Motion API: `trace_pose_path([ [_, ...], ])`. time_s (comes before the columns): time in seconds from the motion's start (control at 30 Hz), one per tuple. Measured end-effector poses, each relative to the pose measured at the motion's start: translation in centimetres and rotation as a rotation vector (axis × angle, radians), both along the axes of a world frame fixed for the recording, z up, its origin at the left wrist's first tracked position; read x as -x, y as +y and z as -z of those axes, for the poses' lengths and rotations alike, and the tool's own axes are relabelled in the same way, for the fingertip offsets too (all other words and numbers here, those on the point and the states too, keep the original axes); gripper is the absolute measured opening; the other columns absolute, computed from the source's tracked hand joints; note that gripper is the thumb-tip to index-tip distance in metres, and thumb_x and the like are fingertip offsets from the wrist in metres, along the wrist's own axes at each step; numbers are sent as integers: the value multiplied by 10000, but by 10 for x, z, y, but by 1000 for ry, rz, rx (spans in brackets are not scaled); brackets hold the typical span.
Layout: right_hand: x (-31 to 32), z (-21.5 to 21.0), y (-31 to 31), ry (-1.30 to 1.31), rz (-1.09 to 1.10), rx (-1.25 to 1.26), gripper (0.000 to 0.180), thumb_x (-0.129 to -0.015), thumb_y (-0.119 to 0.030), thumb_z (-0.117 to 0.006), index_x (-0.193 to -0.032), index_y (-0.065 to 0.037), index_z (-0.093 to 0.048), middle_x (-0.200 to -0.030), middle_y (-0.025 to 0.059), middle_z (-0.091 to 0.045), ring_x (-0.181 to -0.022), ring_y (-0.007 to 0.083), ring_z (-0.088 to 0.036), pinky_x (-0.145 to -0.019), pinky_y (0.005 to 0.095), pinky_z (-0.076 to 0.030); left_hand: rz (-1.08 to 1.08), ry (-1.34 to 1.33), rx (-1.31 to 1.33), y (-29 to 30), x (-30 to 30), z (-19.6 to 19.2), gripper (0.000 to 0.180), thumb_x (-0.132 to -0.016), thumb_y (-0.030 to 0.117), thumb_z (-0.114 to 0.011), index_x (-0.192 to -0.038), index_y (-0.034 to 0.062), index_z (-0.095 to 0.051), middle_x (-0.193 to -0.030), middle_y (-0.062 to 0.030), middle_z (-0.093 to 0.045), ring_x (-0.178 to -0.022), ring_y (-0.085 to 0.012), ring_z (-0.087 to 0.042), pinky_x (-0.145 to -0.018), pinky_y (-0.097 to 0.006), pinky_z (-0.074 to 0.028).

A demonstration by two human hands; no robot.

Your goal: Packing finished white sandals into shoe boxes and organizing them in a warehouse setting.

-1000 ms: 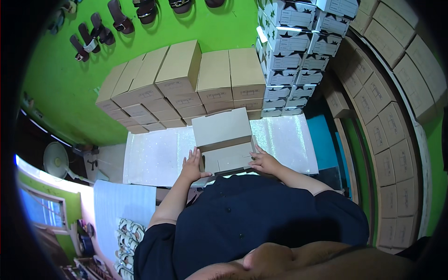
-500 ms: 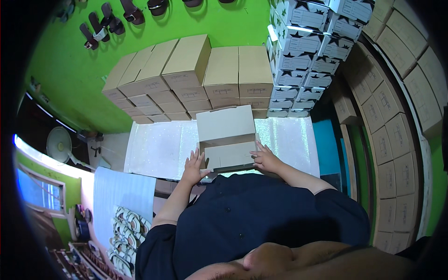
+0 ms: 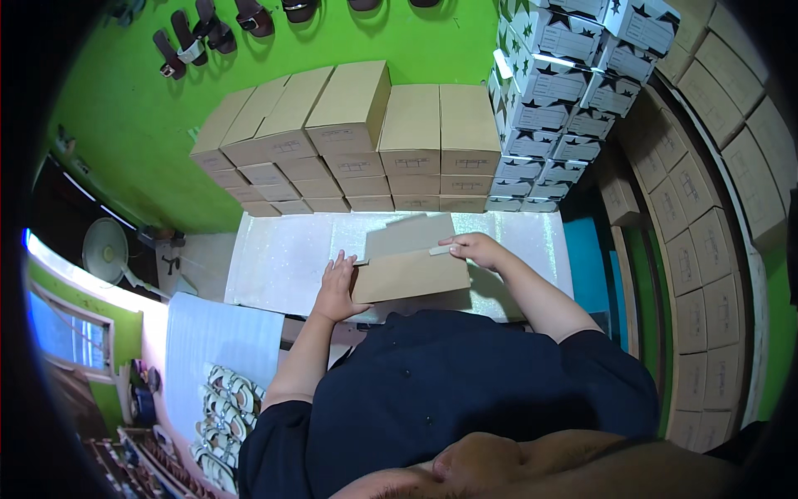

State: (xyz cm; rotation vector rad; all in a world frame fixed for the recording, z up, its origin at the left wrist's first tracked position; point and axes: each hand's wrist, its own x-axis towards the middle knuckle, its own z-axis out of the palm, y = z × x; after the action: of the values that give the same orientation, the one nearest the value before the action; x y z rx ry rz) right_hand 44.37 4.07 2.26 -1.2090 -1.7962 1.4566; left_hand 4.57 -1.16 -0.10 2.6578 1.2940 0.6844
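Note:
A partly folded cardboard box (image 3: 411,280) is on the table in front of my body, its brown outer face turned up toward me. Behind that face rises a greyish inner panel (image 3: 410,239), with small pale tabs at the fold between them. My left hand (image 3: 335,289) lies along the box's left side, fingers stretched out and thumb near the lower left corner. At the upper right, my right hand (image 3: 475,249) pinches the box's edge by a pale tab (image 3: 440,250). The box's inside is hidden.
A glittery white table (image 3: 283,258) carries rows of closed brown boxes (image 3: 349,137) and a tall stack of star-printed white boxes (image 3: 565,83) along its back. Sandals (image 3: 218,35) hang on the green wall. More sandals (image 3: 224,416) lie at lower left. Shelved boxes (image 3: 694,266) line the right.
The box's near panel has been raised, so its brown face now covers the open inside. My right hand has moved up with the edge; my left hand has shifted slightly left and up.

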Motion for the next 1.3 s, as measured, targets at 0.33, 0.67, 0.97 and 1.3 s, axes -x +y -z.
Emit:
trace_pose_path([
  [0.33, 12, 17, 33, -28, 503, 266, 353, -986, -372, -558, -1184, -85, -614, -1089, 109, -673, -996, 238, -627, -867, 400, -485, -9, -121, 482, 40, -3, -39, 960, -667, 421, -831, -1445, 13, -443, -1372, -244, -531, -1295, -391, -487, -1111, -429, -367],
  [0.67, 84, 26, -39, -800, -132, -704, 520, -820, -352, -690, -1324, -268, -592, -1555, 165, -319, -1434, 401, -300, -1065, 766, -179, -154, -266, 928, 61, 9, 34, 658, -929, 539, -569, -1378, 59, -556, -1306, -239, -607, -1254, -367, -555, -1065, -389, -407],
  [0.97, 106, 45, -54, -777, -364, -795, 661, -828, -332, -698, -1444, -340, -457, -1551, 57, -351, -1471, 365, -243, -1073, 792, -128, -259, -260, 1053, 53, 2, 16, 575, -1006, 519, -437, -1339, 79, -598, -1285, -222, -628, -1231, -343, -571, -1052, -390, -415],
  [1.3, 119, 30, -47, -804, -395, -675, 855, -736, -423, -790, -1490, -348, -394, -1455, 86, -430, -1451, 360, -268, -1081, 790, -95, -277, -153, 1011, 61, 2, 22, 619, -1010, 549, -377, -1285, 55, -630, -1246, -260, -633, -1213, -388, -575, -1036, -411, -428],
])
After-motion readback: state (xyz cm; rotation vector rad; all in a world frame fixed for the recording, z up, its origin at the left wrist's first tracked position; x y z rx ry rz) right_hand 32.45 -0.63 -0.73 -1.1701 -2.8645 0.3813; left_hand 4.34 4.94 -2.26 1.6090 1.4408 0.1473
